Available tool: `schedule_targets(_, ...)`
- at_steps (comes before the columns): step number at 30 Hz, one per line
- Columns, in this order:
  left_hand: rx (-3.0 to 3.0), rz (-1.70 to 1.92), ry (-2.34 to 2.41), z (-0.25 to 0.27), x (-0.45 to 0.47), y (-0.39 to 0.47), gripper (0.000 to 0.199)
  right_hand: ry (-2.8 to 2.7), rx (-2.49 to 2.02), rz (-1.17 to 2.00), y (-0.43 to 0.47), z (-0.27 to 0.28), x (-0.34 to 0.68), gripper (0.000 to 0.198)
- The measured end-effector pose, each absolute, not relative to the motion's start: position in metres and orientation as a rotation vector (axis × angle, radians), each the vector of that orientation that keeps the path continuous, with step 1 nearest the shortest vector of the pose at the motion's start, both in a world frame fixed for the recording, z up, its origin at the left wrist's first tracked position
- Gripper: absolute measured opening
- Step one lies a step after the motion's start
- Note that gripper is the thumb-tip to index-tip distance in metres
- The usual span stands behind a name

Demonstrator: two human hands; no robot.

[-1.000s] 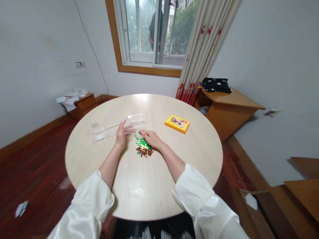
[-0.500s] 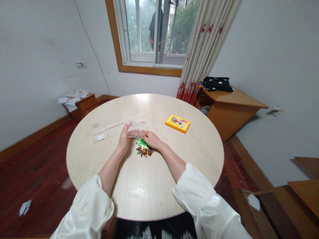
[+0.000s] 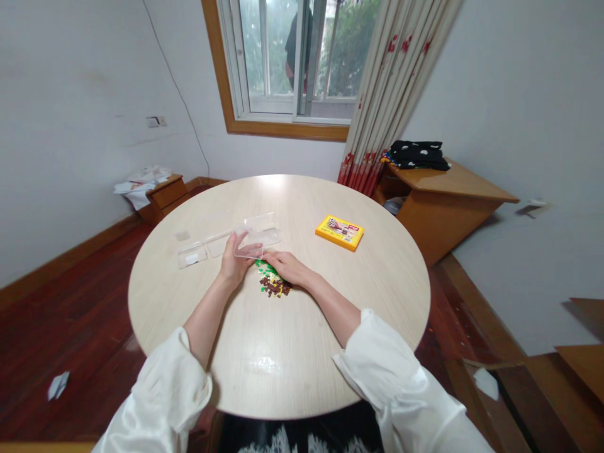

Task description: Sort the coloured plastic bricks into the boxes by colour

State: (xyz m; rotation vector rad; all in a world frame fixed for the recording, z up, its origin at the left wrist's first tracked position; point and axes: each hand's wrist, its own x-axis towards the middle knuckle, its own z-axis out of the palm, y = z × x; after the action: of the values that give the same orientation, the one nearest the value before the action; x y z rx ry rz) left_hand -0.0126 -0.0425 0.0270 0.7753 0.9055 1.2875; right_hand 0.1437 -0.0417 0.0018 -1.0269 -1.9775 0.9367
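A small clear plastic box (image 3: 248, 252) is held a little above the table, tilted, with its near edge catching light. Around its left side my left hand (image 3: 233, 267) grips it, thumb up and fingers showing through the clear plastic. My right hand (image 3: 291, 267) is closed at the box's right end, its fingertips partly hidden there. Below that hand lies a loose heap of tiny building bricks (image 3: 274, 286), brown nearest me, with yellow, cream and green ones farther up. Some green bricks are covered by my right hand.
Other clear plastic cases (image 3: 192, 255) lie open to the left of my hands, one with a white label. A yellow printed box (image 3: 340, 232) rests on the right of the round table (image 3: 245, 352). A wooden cabinet (image 3: 448, 195) with folded black cloth stands beyond.
The clear box has tilted and dropped slightly in my hands. My left fingers are more spread behind it. The view has shifted a little; the brick heap looks much the same.
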Motion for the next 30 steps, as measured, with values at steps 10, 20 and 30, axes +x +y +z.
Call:
schedule_targets(10,0.671,0.971,0.771,0.044,-0.033,-0.049,0.059,-1.556,-0.81,1.53,-0.053,0.003,0.153,0.054)
schedule_targets(20,0.595,1.052,0.714,0.039,-0.031,-0.045,0.061,-1.366,-1.012,1.195,-0.051,-0.006,0.147,0.035)
schedule_targets(30,0.514,1.054,0.608,0.038,-0.014,-0.052,0.057,-1.947,-1.101,0.312,-0.066,0.006,0.141,0.031)
